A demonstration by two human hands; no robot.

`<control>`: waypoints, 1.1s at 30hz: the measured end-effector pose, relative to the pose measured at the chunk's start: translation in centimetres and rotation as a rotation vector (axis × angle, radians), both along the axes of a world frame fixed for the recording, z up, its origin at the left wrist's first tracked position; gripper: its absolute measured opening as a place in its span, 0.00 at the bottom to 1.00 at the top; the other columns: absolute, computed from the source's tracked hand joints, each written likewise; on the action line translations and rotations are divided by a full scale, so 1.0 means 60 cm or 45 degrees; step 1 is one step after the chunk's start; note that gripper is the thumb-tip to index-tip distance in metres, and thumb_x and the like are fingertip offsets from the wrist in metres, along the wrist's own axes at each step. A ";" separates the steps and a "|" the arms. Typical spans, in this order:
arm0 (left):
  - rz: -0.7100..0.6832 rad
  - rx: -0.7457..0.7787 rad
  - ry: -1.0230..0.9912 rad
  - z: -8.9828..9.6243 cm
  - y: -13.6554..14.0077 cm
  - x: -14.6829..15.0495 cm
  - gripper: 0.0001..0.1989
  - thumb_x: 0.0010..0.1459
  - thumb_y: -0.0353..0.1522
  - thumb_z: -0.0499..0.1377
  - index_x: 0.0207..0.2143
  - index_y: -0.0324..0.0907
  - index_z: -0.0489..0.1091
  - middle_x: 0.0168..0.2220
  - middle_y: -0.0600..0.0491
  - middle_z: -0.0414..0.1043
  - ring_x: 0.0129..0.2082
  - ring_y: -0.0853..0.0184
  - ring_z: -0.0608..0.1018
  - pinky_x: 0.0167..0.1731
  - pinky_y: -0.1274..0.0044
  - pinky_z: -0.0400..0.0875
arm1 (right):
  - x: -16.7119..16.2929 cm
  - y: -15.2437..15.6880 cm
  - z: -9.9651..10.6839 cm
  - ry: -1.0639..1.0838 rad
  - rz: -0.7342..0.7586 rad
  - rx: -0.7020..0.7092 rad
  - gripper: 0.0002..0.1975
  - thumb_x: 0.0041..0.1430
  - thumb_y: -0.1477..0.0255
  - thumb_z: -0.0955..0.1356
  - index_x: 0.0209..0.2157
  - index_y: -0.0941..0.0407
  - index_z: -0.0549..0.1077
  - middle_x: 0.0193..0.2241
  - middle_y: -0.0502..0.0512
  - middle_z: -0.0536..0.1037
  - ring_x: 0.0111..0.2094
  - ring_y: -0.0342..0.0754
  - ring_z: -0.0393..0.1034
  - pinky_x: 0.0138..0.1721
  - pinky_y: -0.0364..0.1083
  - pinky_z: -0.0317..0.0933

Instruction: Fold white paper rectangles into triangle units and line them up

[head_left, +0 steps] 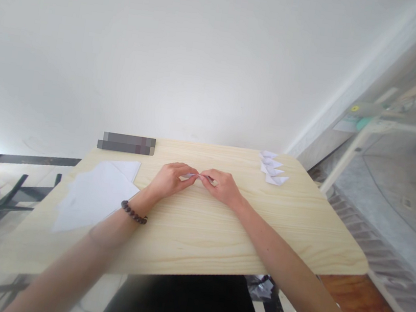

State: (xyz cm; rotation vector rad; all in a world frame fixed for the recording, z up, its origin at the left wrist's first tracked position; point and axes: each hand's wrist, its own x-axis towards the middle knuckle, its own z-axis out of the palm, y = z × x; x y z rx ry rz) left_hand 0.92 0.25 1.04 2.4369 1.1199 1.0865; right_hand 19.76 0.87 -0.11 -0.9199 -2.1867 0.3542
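over the table [196, 242], head view: pinching one small folded paper [190, 175], directly between both hands, in nearly closed thumbs and fingertips of left hand [171, 177] and right hand [224, 186]. at far right, showing four folded paper shapes [276, 180] in a row; at left, showing white sheets [95, 189], overlapping beyond counting.

Bright, diffuse light washes over the plain white wall [205, 62] and pale wood-grain desk [189, 231], shadows faint. A dark grey rectangular patch [126, 144] is pixelated; the right side looks blurred and stretched, its top corner dark.
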 end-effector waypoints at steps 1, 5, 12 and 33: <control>0.002 -0.014 0.007 0.002 -0.001 0.000 0.12 0.53 0.37 0.52 0.33 0.41 0.72 0.32 0.50 0.73 0.31 0.68 0.73 0.34 0.78 0.66 | -0.001 0.000 0.000 -0.002 -0.002 0.003 0.11 0.56 0.68 0.59 0.34 0.55 0.71 0.30 0.52 0.75 0.29 0.41 0.66 0.34 0.40 0.58; 0.002 -0.066 0.038 0.009 -0.005 0.001 0.12 0.54 0.36 0.51 0.34 0.41 0.71 0.33 0.51 0.73 0.32 0.68 0.73 0.30 0.80 0.67 | -0.002 0.002 -0.002 0.026 -0.029 -0.028 0.10 0.55 0.68 0.60 0.34 0.55 0.70 0.30 0.51 0.74 0.29 0.41 0.67 0.34 0.40 0.59; 0.012 -0.123 -0.017 0.011 -0.008 0.002 0.11 0.54 0.35 0.51 0.34 0.41 0.70 0.34 0.52 0.73 0.34 0.68 0.73 0.29 0.82 0.66 | 0.000 0.006 -0.007 0.079 -0.059 -0.097 0.11 0.55 0.65 0.61 0.33 0.55 0.70 0.29 0.51 0.74 0.28 0.41 0.67 0.32 0.40 0.59; -0.025 -0.058 -0.006 0.007 -0.005 0.000 0.09 0.54 0.34 0.52 0.34 0.41 0.69 0.33 0.53 0.72 0.32 0.70 0.73 0.33 0.81 0.65 | -0.001 0.002 -0.008 0.048 -0.042 0.009 0.10 0.55 0.68 0.61 0.34 0.56 0.70 0.29 0.51 0.74 0.26 0.40 0.66 0.31 0.39 0.59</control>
